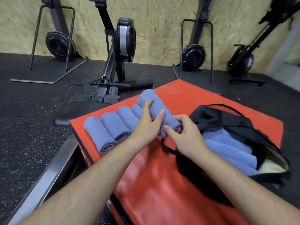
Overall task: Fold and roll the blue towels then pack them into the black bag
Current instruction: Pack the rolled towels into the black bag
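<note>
Presently packing — a rolled blue towel (157, 106) is held, fingers of left hand (146, 125) and right hand (185, 137) curled round it; lowering into the black bag (219, 116) is judged next.

No legible text anywhere. Closest candidates: pale lettering on the sloped frame of the rowing machine (113, 70), far centre, too blurred to make out. White marks on the near left side wall of the red pad (84, 155), partly hidden and unreadable. Small monitor (204, 14) on the far right machine's mast has a dark screen, no digits discernible. No brand, number or sign to log.
</note>
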### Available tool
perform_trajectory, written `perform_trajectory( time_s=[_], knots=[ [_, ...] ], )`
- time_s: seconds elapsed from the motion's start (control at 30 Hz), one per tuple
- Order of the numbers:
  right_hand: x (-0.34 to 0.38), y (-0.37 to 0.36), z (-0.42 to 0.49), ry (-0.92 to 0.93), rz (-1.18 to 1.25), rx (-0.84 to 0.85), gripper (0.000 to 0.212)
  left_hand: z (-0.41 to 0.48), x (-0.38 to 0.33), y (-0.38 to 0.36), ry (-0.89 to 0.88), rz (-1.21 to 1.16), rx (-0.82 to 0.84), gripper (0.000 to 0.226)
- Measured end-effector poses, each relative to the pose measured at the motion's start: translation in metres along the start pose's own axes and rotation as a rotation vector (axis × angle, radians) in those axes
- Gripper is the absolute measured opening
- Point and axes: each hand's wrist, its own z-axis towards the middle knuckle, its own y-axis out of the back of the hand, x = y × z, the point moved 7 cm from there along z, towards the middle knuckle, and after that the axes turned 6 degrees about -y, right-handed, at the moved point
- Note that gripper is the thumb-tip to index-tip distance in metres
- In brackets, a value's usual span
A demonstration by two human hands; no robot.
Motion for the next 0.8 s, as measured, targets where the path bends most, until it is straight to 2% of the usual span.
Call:
perform_trajectory(
  time_s=[0.1,0.2,0.27,0.3,0.37,0.43,0.5,0.57,0.67,0.8],
  knots=[
    [-0.003,0.026,-0.024,0.074,-0.101,0.113,0.025,-0.008,-0.021,-0.018,-0.107,0.024,0.023,0.061],
    [0.012,0.085,-0.044,0.360,-0.403,-0.137,0.017,-0.020,-0.042,-0.040,-0.248,0.079,0.210,0.070],
    [0.019,0.114,-0.056,0.460,-0.569,-0.238,0.032,-0.032,-0.052,-0.059,-0.279,0.104,0.396,0.070],
    [0.017,0.121,-0.058,0.467,-0.644,-0.195,0.047,-0.038,-0.055,-0.069,-0.286,0.116,0.494,0.068],
    [-0.002,0.129,-0.061,0.403,-0.744,-0.008,0.070,-0.048,-0.053,-0.086,-0.295,0.156,0.651,0.066],
    [-0.033,0.136,-0.064,0.254,-0.671,0.188,0.065,-0.054,-0.050,-0.101,-0.282,0.204,0.761,0.063],
    [-0.058,0.147,-0.070,0.093,-0.574,0.288,0.051,-0.057,-0.050,-0.117,-0.298,0.259,0.819,0.056],
    [-0.073,0.168,-0.075,-0.008,-0.467,0.245,0.042,-0.058,-0.047,-0.132,-0.265,0.306,0.852,0.052],
    [-0.090,0.195,-0.089,-0.115,-0.349,0.152,0.037,-0.061,-0.033,-0.148,-0.202,0.412,0.918,0.058],
    [-0.121,0.195,-0.107,-0.168,-0.405,0.223,0.039,-0.065,-0.017,-0.166,-0.197,0.534,0.977,0.061]
  ],
)
